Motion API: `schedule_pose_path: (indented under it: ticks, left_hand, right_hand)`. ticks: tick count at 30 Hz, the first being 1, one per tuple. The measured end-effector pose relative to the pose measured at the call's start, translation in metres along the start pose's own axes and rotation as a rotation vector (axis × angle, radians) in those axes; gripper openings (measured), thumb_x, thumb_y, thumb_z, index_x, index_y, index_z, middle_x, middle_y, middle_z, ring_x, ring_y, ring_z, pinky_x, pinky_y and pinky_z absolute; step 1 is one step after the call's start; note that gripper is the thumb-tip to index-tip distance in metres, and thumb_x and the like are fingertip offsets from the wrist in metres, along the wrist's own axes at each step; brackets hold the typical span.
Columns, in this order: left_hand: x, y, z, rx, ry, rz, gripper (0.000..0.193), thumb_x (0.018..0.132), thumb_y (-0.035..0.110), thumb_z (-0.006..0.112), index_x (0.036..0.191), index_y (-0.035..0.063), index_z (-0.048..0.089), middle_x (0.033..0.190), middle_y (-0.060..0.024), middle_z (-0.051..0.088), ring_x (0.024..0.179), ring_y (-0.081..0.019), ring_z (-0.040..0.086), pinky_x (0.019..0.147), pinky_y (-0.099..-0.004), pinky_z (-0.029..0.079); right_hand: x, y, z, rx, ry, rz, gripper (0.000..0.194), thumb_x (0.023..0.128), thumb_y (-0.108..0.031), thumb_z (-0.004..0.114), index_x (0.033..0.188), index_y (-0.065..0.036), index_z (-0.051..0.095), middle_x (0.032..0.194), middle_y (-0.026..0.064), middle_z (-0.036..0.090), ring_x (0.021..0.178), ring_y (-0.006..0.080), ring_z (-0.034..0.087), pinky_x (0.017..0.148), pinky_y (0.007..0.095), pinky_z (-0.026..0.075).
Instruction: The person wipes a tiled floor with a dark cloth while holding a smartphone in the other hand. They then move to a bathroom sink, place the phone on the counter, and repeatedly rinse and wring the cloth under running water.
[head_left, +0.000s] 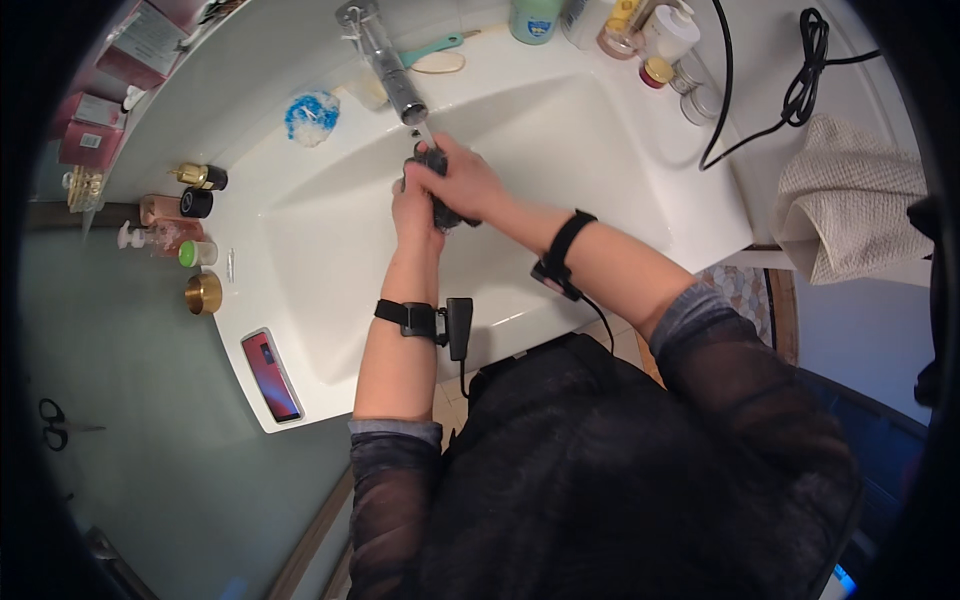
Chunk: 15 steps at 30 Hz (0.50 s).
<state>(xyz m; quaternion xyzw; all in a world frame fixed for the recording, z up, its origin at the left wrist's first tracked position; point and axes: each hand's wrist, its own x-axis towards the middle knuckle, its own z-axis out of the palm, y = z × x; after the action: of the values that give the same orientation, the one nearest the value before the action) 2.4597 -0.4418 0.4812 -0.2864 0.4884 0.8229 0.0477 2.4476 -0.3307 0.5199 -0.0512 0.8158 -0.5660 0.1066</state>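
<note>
Over the white sink basin (337, 247), my left hand (416, 214) and my right hand (465, 176) are both closed on a dark, wet cloth-like item (444, 214). A stream of water from the chrome faucet (405, 97) runs down onto it. My right hand lies across the upper part of the item, with its fingers touching my left hand. My left hand grips it from the left side. What exactly the item is, I cannot tell. Straps with small black devices sit on both forearms.
A phone (271, 375) lies on the sink's left rim, near a gold cup (204, 293) and bottles. Behind the basin are a blue-and-white scrubber (312, 118), a teal-handled brush (433, 49) and several jars. A beige towel (855, 199) and a coiled black cable (806, 71) are at right.
</note>
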Motion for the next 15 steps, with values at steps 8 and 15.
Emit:
schedule_pose_path:
  ticks: [8, 15]
  left_hand:
    - [-0.020, 0.041, -0.014, 0.568, -0.094, 0.237, 0.046, 0.084, 0.023, 0.076, 0.122, 0.0017, 0.058, 0.092, -0.0063, 0.065, 0.083, -0.0130, 0.062, 0.071, -0.0277, 0.051]
    - [-0.045, 0.076, -0.054, 0.719, -0.134, 0.304, 0.053, 0.081, 0.005, 0.074, 0.130, 0.0046, 0.055, 0.107, -0.0084, 0.065, 0.095, -0.0160, 0.063, 0.082, -0.0285, 0.053]
  right_hand:
    - [0.052, 0.045, -0.044, 0.345, -0.175, 0.013, 0.031, 0.083, -0.008, 0.061, 0.114, -0.011, 0.060, 0.107, 0.0050, 0.062, 0.099, 0.0160, 0.058, 0.087, 0.0292, 0.048]
    - [0.034, 0.062, -0.115, 0.544, -0.076, 0.161, 0.047, 0.077, 0.001, 0.063, 0.123, -0.011, 0.060, 0.107, 0.0065, 0.063, 0.096, 0.0160, 0.060, 0.082, 0.0290, 0.050]
